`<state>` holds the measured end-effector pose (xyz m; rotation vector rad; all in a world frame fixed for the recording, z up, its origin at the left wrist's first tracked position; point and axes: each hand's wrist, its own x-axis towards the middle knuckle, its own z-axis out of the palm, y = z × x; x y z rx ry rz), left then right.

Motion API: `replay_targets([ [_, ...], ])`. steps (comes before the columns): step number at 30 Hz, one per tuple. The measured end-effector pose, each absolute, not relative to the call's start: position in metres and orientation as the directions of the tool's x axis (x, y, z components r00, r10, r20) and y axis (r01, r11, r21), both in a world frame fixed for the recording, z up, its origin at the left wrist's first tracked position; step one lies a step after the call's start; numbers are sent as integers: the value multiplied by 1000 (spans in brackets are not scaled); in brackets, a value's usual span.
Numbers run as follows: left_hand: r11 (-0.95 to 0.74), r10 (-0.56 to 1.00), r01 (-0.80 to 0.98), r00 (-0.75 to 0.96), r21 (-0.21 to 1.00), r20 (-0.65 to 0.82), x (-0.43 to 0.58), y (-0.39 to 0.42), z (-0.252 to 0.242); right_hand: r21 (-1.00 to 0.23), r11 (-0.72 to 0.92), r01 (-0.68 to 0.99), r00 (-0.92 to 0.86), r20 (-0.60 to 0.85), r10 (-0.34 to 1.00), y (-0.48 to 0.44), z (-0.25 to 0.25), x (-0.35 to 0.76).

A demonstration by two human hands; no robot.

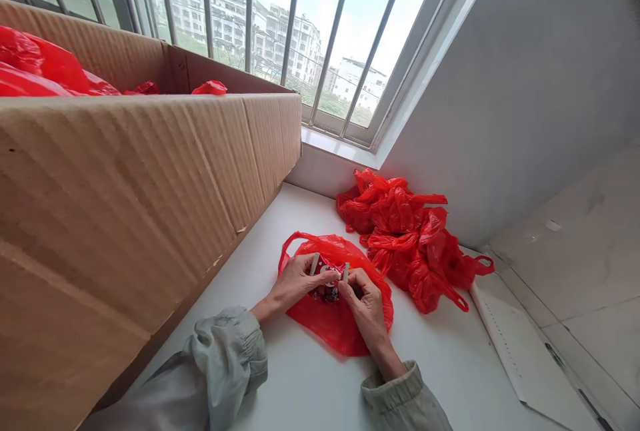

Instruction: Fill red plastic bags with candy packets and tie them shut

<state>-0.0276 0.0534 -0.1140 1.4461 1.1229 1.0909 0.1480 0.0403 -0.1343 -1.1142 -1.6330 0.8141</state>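
Note:
Between my two hands is a small printed snack packet (327,294), dark red with some white print and pale flat end strips. My left hand (295,279) pinches its left end, the thumb lying across the front. At the other end, the fingers of my right hand (369,308) are closed on the right side of the packet. Directly beneath lies a red plastic bag (333,332), spread on the white table (310,388), with one handle loop showing at its upper left. My fingers cover parts of the packet.
A large cardboard box (190,171) fills the left side, with red plastic bags (60,68) inside. Crumpled red bags (410,238) are heaped against the wall behind my right hand. A white flat panel (525,358) lies at the right. Beyond is a barred window (295,24).

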Motion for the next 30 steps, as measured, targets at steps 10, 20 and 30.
replay_targets([
  [10, -75, 984, 46, 165, 996, 66, -23, 51, -106, -944, 291, 158, -12, 293, 956, 35, -122, 144],
  [20, -98, 988, 74, 129, 992, 88, -28, 52, -108, -948, 296, 117, 28, 301, 953, 37, -126, 141],
  [30, -133, 983, 192, 152, 972, 104, -34, 54, -107, -945, 324, 44, 49, 326, 944, 45, -126, 136],
])
